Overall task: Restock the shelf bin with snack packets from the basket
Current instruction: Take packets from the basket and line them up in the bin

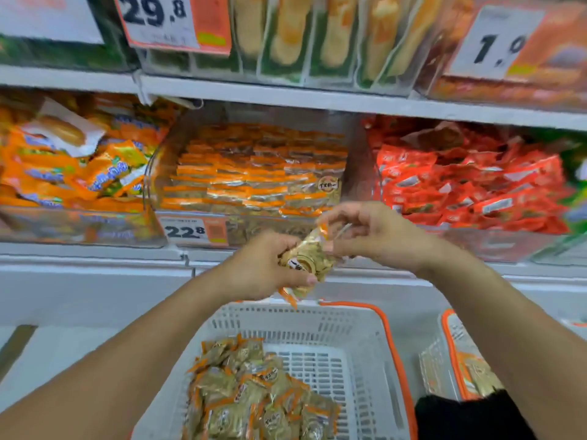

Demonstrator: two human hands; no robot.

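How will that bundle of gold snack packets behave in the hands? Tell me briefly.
Probably floppy: the bundle of packets sags between the left hand and right hand. Likely slippery, since the wrappers look glossy. Seemingly light, as fingers alone hold it above the basket.

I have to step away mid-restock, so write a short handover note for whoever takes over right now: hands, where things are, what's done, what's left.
Left hand grips a stack of snack packets above the basket.
Right hand pinches the stack's top end.
Middle shelf bin, above the 22.8 tag, already holds many matching packets.
Left to do: place the held stack in the bin, then the pile of packets in the basket.
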